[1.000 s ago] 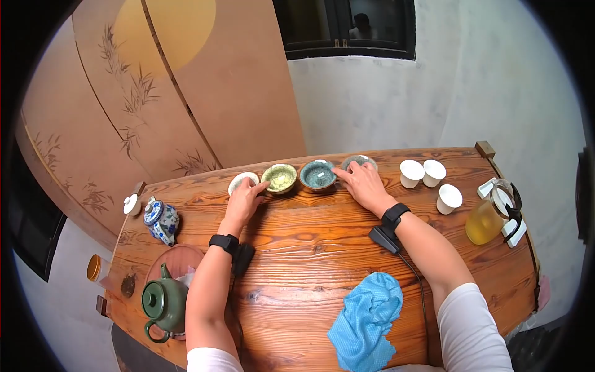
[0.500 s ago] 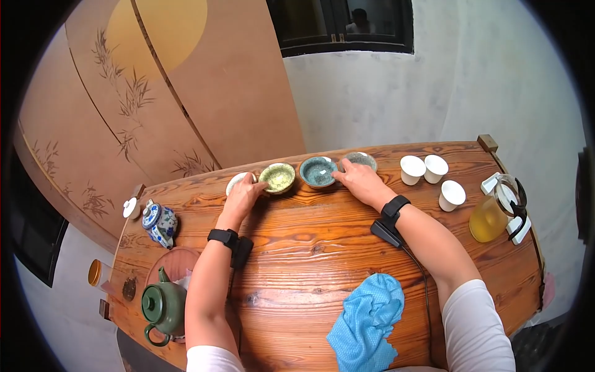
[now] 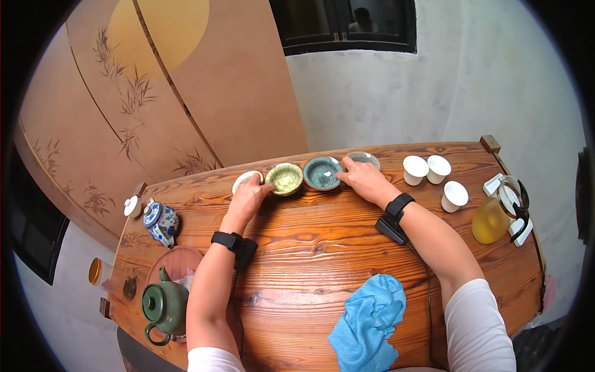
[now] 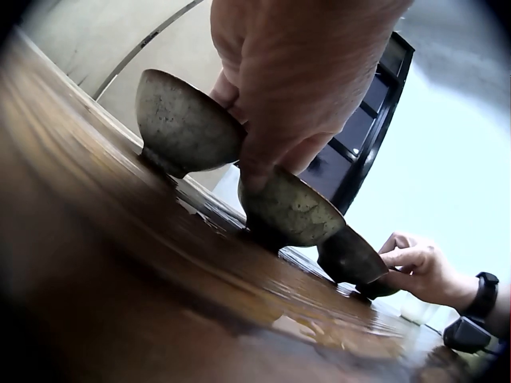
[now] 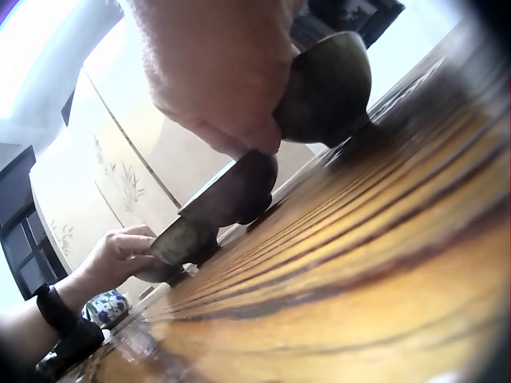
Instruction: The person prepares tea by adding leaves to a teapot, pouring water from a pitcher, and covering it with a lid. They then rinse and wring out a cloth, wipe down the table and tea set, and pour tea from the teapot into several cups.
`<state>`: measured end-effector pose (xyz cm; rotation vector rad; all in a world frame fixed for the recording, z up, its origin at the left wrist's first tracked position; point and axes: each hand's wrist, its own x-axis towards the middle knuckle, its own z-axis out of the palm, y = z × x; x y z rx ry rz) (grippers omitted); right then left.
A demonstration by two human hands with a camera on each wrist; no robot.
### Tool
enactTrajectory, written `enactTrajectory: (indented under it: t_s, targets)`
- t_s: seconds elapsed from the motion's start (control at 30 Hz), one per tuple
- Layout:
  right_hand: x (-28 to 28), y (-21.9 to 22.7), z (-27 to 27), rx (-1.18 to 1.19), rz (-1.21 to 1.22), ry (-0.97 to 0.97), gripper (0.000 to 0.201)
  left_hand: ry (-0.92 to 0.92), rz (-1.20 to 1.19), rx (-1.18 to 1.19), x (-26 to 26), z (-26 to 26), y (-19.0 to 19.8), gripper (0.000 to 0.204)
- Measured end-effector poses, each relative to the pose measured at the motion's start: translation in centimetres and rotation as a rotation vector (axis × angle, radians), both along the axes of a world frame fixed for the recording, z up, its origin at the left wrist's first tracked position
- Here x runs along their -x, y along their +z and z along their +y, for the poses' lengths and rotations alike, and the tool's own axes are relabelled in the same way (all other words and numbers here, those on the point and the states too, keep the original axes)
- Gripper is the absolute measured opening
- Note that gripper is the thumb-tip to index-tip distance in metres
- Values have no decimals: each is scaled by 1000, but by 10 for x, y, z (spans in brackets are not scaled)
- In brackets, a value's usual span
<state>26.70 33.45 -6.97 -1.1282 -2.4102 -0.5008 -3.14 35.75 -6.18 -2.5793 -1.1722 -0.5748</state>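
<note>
Four small bowls stand in a row along the table's far edge. My left hand (image 3: 249,197) reaches over the first two, its fingers at the white bowl (image 3: 240,183) and its thumb against the speckled green bowl (image 3: 285,178). In the left wrist view that thumb presses the outside of the green bowl (image 4: 291,211). My right hand (image 3: 364,180) spans the other pair: the thumb meets the blue bowl's (image 3: 322,175) rim, and the fingers lie over the grey bowl (image 3: 367,159). From the right wrist camera, its fingertips are mostly hidden behind the hand.
Three white cups (image 3: 454,196) stand at the right, beside a glass pitcher (image 3: 489,222) of yellow liquid. A crumpled blue cloth (image 3: 369,322) lies near the front. At left are a blue-and-white teapot (image 3: 160,222), a green teapot (image 3: 166,307) and a round tray (image 3: 176,263).
Within the last half second the white and green bowls have shifted slightly right with my left hand, narrowing the gap to the blue bowl. My right hand has stayed nearly still.
</note>
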Motion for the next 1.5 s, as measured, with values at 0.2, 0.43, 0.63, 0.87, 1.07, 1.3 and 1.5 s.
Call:
enactTrajectory:
  t_s: [0.2, 0.43, 0.63, 0.87, 1.07, 1.3, 1.5]
  targets:
    - [-14, 10, -14, 32, 46, 18, 21, -59, -23, -45, -9, -5, 1, 19]
    - [-19, 11, -19, 68, 53, -32, 20, -55, -67, 14, -15, -9, 1, 20]
    - [-16, 15, -19, 90, 5, -49, 17, -74, -51, 27, -14, -9, 4, 22]
    - [-20, 14, -23, 39, -77, -57, 30, -73, 22, -29, -14, -14, 7, 36]
    - [-22, 10, -29, 32, -56, -75, 40, -28, 40, -95, -10, -19, 8, 45]
    - [-25, 2, -32, 102, 163, -74, 41, -21, 12, -72, -3, -19, 2, 40]
    - [-24, 1, -36, 134, 231, -95, 45, 2, -31, -20, -3, -22, -2, 33]
